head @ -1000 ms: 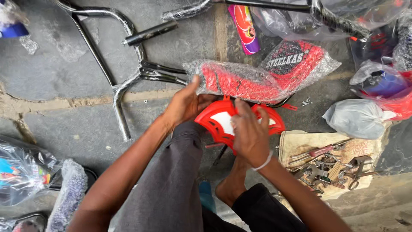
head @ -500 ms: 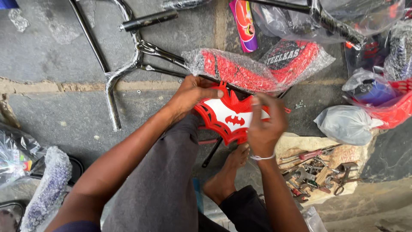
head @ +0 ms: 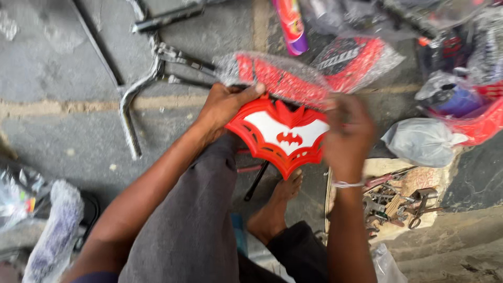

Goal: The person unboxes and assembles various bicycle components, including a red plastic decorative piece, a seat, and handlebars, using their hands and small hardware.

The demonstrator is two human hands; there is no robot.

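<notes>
Head view: my left hand (head: 222, 107) and right hand (head: 348, 137) grip red bat-shaped plastic plate (head: 280, 135) by side edges; seems light, stiff, thin points breakable.

Plastic-wrapped packages and one red badge plate on the stone floor

A red plate (head: 280, 137), bat-winged with a white panel and small red emblem, sits between both hands. Just beyond it lies a clear-wrapped red package (head: 283, 78), touching a red-and-black wrapped package (head: 359, 60) at its right. A pink-and-purple tube (head: 291, 23) lies at the top edge. A grey plastic bag (head: 422, 140) lies right of the plate; a crinkled clear bag (head: 15, 196) lies at the left edge.
</notes>
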